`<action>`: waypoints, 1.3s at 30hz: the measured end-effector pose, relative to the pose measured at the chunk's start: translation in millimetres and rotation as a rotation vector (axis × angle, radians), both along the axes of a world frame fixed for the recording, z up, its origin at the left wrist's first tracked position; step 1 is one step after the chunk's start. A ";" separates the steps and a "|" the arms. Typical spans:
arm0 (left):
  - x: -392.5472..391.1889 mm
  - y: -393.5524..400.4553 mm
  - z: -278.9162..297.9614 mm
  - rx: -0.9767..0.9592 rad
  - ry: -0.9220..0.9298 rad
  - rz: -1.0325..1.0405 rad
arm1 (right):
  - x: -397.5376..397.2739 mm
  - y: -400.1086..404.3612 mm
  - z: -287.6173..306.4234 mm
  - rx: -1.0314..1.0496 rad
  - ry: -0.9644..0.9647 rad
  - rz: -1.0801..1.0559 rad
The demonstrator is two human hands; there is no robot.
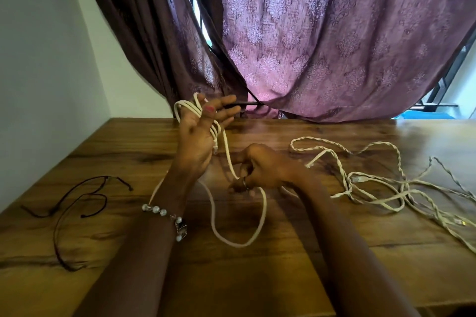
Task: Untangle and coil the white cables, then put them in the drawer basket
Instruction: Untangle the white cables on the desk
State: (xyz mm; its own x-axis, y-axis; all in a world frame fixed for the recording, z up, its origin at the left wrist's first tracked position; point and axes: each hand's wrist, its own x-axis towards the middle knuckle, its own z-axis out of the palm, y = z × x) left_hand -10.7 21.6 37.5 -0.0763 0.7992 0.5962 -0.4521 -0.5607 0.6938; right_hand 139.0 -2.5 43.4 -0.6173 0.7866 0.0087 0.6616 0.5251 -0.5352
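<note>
The task is under way but far from finished. The left hand [199, 134] stands raised over the surface [257, 278], palm toward the camera and fingers spread, with a few turns of one white cable [239, 243] looped over them; that grip is loose, the fingers mostly straight, the thumb lying across the loops. The right hand [260, 168], low and just beside it, has its fingers curled and pinches the same cable, whose slack hangs in a long loop onto the wood before it. So one coil is begun, with some length left to wind. To the right, well apart from the hands, the tangle [386, 185] of the other white cables lies spread out, several strands twisted round each other, connectors showing; judging by that, most of the untangling remains. A dark cord [74, 211] lies at the left. No drawer basket is in view, so nothing appears stowed yet.
</note>
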 end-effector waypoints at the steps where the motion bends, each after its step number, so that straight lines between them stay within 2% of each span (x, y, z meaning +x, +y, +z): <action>1: 1.9 1.0 -2.7 0.002 0.047 0.004 | 3.3 -0.2 0.7 -0.087 0.027 0.020; 4: 5.2 5.5 -12.3 -0.015 0.113 -0.013 | 6.5 -2.7 0.3 -0.168 0.027 0.102; 7: 6.7 6.6 -18.2 -0.106 0.260 -0.036 | 5.8 -2.1 -0.2 -0.121 0.075 0.086; 11: 9.6 4.6 -22.1 -0.262 0.414 0.009 | 17.3 4.6 7.7 0.217 0.074 0.047; 14: 6.6 7.7 -22.2 -0.317 0.492 0.021 | 29.5 13.3 9.0 0.357 0.199 0.018; 18: 6.6 2.9 -23.1 -0.375 0.634 -0.152 | 43.5 21.3 11.5 0.723 0.211 -0.049; 21: 14.9 -5.3 -20.1 -0.377 0.601 -0.294 | 51.7 24.9 10.3 0.827 0.183 -0.056; 23: 14.8 -7.6 -17.1 -0.382 0.571 -0.357 | 53.3 24.8 9.5 0.769 0.238 -0.063; 25: 11.2 -9.7 -16.5 -0.410 0.506 -0.429 | 53.1 23.8 9.1 0.608 0.307 -0.060; 28: 6.8 -11.6 -13.5 -0.462 0.322 -0.547 | 52.7 26.4 5.1 0.418 0.270 -0.015; 30: 2.6 -12.2 -9.3 -0.500 0.194 -0.631 | 50.4 24.6 2.6 0.240 0.389 0.039; 32: 0.1 -11.6 -6.4 -0.526 0.150 -0.685 | 47.3 20.8 1.5 0.102 0.538 0.076; 35: 2.1 -10.7 -8.1 -0.514 0.195 -0.578 | 44.7 22.4 -3.0 0.035 0.672 0.012; 39: 8.5 -9.3 -13.0 -0.492 0.386 -0.301 | 42.6 32.4 -12.4 0.192 0.520 -0.093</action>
